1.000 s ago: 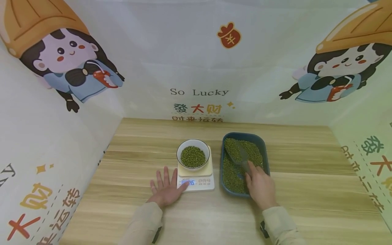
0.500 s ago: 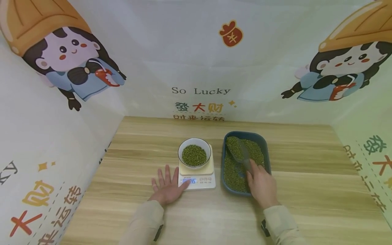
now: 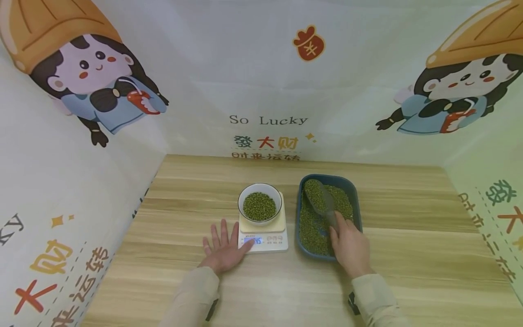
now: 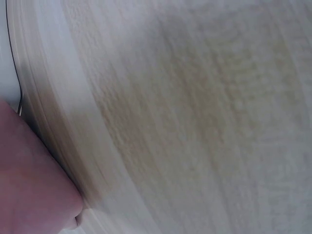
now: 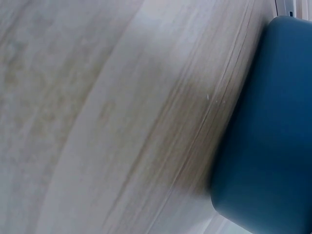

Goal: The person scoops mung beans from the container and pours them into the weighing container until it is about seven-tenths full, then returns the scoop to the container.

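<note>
At the tray, the right hand grips the scoop, best kept level to retain mung beans; the left hand lies spread, empty, at the digital scale.

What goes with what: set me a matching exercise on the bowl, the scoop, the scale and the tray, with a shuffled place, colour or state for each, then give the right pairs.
Things
1. bowl
2. scoop
3. scale
4. tray

Place, colour or state
A. has a lit display
B. gripped by the right hand
C. blue, standing to the right of the scale
D. standing on top of the scale

Right pairs
1-D
2-B
3-A
4-C
</note>
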`<state>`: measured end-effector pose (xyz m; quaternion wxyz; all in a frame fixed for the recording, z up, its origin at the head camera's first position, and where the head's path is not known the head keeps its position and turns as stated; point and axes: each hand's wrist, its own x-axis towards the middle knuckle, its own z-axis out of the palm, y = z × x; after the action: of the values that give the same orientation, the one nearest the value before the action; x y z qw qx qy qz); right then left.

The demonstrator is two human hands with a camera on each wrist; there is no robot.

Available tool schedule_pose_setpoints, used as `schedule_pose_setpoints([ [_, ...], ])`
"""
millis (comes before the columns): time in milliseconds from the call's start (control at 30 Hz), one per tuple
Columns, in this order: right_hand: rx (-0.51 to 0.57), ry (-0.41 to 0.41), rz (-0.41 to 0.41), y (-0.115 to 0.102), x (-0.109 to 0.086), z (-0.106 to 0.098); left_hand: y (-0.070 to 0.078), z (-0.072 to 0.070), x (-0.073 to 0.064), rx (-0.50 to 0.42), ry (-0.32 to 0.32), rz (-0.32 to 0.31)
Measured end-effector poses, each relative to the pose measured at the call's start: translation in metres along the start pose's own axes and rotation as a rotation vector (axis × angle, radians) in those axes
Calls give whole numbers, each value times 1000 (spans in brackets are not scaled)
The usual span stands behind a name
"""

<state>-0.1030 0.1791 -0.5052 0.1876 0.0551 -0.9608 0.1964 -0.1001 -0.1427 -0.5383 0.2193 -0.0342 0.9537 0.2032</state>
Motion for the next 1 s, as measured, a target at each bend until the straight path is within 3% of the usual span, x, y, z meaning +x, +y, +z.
schedule_pose_setpoints([
  [1000, 73, -9, 97, -2, 3, 1, 0, 0, 0, 6, 7, -8],
])
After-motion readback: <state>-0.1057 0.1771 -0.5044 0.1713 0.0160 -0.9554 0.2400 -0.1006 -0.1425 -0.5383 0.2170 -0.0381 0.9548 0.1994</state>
